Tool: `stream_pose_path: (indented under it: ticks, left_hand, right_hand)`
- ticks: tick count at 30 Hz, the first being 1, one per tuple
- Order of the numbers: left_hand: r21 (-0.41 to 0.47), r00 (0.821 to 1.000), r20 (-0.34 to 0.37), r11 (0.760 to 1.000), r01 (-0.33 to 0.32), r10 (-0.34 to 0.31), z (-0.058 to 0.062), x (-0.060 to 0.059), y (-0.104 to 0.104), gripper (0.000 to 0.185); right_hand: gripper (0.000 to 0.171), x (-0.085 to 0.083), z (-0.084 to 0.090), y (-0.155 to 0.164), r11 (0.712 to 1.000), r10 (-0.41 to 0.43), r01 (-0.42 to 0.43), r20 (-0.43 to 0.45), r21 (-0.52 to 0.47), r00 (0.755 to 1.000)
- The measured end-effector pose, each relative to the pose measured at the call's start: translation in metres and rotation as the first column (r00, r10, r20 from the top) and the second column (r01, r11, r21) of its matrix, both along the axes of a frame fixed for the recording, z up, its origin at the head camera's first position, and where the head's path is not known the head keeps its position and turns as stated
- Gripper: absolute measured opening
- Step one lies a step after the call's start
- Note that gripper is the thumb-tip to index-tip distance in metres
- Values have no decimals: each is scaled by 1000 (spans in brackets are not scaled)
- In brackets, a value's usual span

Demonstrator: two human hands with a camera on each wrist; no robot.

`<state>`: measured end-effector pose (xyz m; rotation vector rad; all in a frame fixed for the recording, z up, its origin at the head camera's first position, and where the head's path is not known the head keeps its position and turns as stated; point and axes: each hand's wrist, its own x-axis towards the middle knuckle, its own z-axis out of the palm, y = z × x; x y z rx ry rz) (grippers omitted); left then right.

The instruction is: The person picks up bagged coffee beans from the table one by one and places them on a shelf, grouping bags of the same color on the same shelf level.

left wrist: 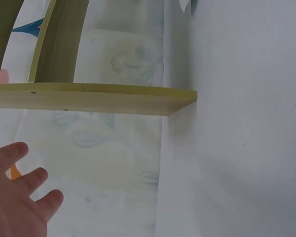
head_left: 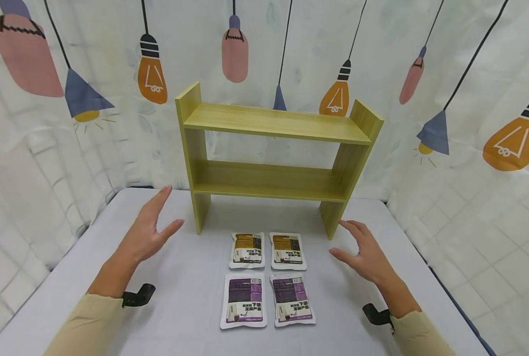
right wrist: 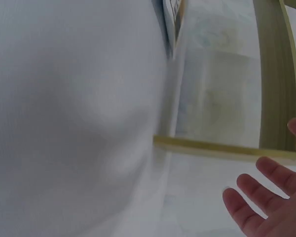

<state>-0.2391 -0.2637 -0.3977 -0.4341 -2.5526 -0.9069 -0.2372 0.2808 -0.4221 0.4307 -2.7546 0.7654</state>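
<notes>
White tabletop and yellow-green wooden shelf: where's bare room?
Free: between the left hand and the four flat white pouches with purple or brown print; between those pouches and the right hand; both shelf boards. Crowded: centre, where the pouches lie close together in two rows.

A white table (head_left: 180,311) is positioned beneath the left hand (head_left: 145,233) and right hand (head_left: 366,253). Beyond both, it is bounded by pale sheeting (head_left: 193,44) printed with blue, pink and orange hanging lamps (head_left: 152,79). Outboard of each, grid lines (head_left: 482,237) are displayed; soft shadows are cast beneath.
</notes>
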Motion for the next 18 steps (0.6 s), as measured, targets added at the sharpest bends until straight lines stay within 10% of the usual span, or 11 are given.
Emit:
stream_pose_path:
  ticks: [7,18]
  left_hand:
    - [108,996,-76,993,-44,53,-1,-6,12,79]
    - [303,982,-186,952,54,3,-1,-19,22,75]
  right_hand:
    - [86,0,-12,-23,990,12,-9,22,-143,1000]
    - [79,-2,-28,-55,961,69,-48,68,-271,995]
